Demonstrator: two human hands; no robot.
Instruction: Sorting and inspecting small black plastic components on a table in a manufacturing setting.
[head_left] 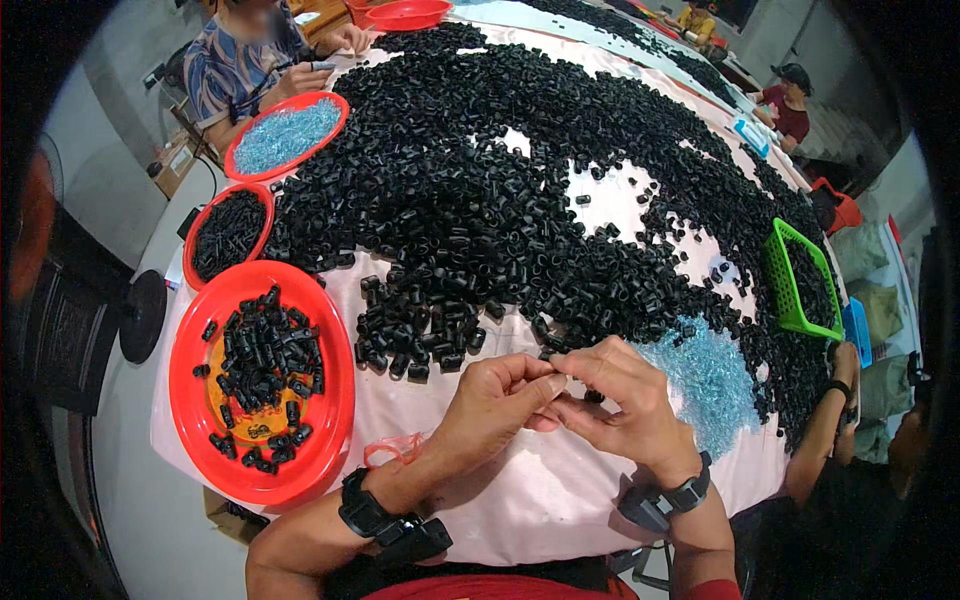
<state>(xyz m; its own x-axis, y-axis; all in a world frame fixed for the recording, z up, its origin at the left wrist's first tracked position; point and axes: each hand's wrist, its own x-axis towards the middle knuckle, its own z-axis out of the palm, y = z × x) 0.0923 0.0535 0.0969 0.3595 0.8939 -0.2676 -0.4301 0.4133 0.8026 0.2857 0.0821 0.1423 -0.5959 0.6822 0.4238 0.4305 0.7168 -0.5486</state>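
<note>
My left hand and my right hand meet over the near side of the table, thumbs and fingertips pinched together. Whatever is between the fingertips is too small and covered to make out. A bit of black shows just below my right fingers, partly hidden by them. Beyond my hands spreads a large heap of short black plastic tube-like parts. Right of my right hand lies a pile of small clear bluish pieces. By my left wrist is a loose tangle of pink-red string.
At the left stand a large red tray of black parts, a smaller red bowl of thin black pieces and a red dish of bluish pieces. A green basket sits at the right. Other people work around the table, one close on the right.
</note>
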